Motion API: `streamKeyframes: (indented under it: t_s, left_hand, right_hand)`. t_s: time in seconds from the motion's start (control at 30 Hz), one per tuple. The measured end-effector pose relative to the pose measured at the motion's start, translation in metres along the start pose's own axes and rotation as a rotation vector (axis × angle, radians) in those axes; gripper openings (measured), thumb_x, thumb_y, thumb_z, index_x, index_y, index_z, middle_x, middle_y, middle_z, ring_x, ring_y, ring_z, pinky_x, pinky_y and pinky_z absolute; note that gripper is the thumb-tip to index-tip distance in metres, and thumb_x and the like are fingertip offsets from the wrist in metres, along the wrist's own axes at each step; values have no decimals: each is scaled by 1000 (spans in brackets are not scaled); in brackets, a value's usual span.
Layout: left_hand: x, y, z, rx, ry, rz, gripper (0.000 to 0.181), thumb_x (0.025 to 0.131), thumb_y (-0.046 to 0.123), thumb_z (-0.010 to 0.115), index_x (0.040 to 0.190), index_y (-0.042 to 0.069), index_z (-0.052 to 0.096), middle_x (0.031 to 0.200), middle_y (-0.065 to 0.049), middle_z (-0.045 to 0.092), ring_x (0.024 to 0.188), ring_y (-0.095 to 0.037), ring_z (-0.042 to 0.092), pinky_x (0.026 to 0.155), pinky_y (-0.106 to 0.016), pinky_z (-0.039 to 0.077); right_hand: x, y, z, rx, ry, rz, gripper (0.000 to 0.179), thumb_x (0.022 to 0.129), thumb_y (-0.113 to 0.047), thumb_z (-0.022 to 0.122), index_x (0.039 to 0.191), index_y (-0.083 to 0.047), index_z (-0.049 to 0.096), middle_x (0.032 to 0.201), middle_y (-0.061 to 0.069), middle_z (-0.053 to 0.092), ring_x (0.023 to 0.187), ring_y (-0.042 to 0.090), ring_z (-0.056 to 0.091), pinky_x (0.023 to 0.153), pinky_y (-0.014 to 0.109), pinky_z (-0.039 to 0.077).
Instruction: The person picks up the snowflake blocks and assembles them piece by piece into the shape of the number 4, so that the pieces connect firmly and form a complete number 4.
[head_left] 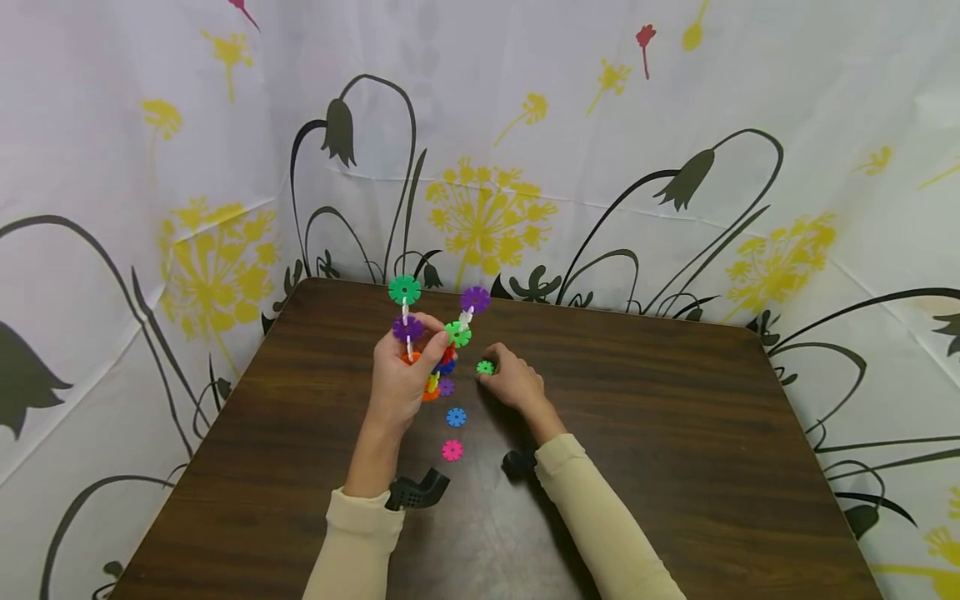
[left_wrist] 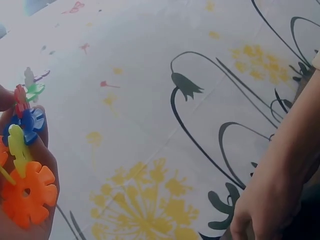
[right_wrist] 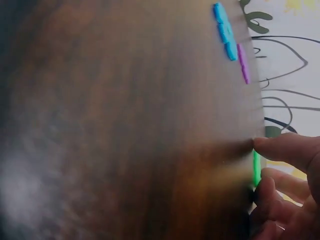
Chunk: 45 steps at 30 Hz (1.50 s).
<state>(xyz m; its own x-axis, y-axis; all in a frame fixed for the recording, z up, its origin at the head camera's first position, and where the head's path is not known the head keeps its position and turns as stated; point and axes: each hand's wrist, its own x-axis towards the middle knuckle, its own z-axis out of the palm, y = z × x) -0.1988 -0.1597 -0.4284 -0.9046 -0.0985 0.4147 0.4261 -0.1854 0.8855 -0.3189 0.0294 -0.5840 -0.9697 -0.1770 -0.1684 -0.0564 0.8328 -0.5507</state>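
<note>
My left hand holds a linked chain of notched plastic discs up over the table. In it are a teal-green disc, a purple disc and a light green disc. The left wrist view shows its orange disc and blue disc against the palm; fingers hide other parts. To the right, my right hand pinches a loose green disc by its edges at the tabletop. Its thumb and fingers sit at either end of that green disc in the right wrist view.
On the brown table lie a blue disc, a pink disc and a small purple disc, close to the left hand. A flowered curtain stands behind the table. Black wrist mounts project from the sleeves.
</note>
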Motion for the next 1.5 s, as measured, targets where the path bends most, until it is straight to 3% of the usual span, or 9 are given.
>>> streamKeyframes:
  t_s: [0.27, 0.43, 0.6, 0.87, 1.07, 1.27, 1.37, 1.5]
  left_hand:
    - [-1, 1, -3, 28, -9, 13, 11, 102, 0, 68, 112, -5, 67, 92, 2, 74, 77, -11, 69, 74, -22, 62]
    - [-1, 0, -5, 49, -44, 26, 7, 103, 3, 69, 110, 2, 69, 91, 4, 72, 77, -10, 65, 71, -20, 58]
    - [1, 0, -6, 54, -43, 39, 10, 103, 1, 68, 112, -4, 67, 91, 4, 73, 77, -11, 65, 72, -20, 59]
    - [0, 2, -5, 39, -13, 18, 14, 103, -2, 66, 115, -9, 65, 91, 3, 73, 79, -12, 69, 74, -22, 61]
    - [2, 2, -6, 55, 40, 15, 16, 104, 2, 66, 115, -10, 65, 90, 3, 72, 77, -11, 66, 72, -21, 59]
    - [3, 4, -6, 58, 60, 0, 15, 104, 3, 67, 114, -9, 66, 89, 3, 72, 76, -12, 67, 71, -21, 59]
    - [2, 3, -5, 52, 61, -2, 13, 104, 2, 66, 113, -8, 66, 88, 3, 71, 75, -12, 66, 70, -21, 58]
    - [2, 3, -3, 40, 47, 24, 10, 104, 0, 66, 112, -6, 66, 90, 2, 70, 76, -12, 64, 71, -21, 58]
  right_hand:
    - [2, 2, -7, -11, -112, 54, 36, 95, -50, 78, 113, -22, 62, 106, -1, 70, 98, 27, 67, 86, 52, 52]
    - [-20, -11, -25, 81, -122, -5, 40, 95, -37, 82, 120, -13, 61, 103, 5, 68, 91, 24, 64, 82, 44, 53]
    - [-30, -17, -33, 152, -144, -55, 32, 97, -21, 81, 118, -7, 63, 100, 9, 68, 85, 20, 63, 77, 35, 53]
    - [-30, -13, -35, 164, -162, -72, 23, 98, -21, 79, 105, -4, 65, 90, 4, 66, 78, 16, 58, 69, 28, 48]
    - [-31, -5, -38, 359, -168, -148, 15, 107, -14, 64, 104, 1, 65, 79, 7, 68, 66, 13, 57, 60, 26, 46]
    - [-37, -1, -45, 547, -153, -208, 20, 109, -23, 64, 103, -3, 65, 74, 2, 66, 63, 13, 57, 61, 27, 48]
    - [-47, -5, -53, 606, -131, -240, 24, 109, -30, 64, 104, -6, 67, 75, 1, 66, 67, 16, 58, 64, 29, 49]
    - [-68, -21, -73, 714, -91, -293, 25, 110, -28, 64, 105, -4, 68, 75, 3, 65, 72, 30, 59, 68, 32, 51]
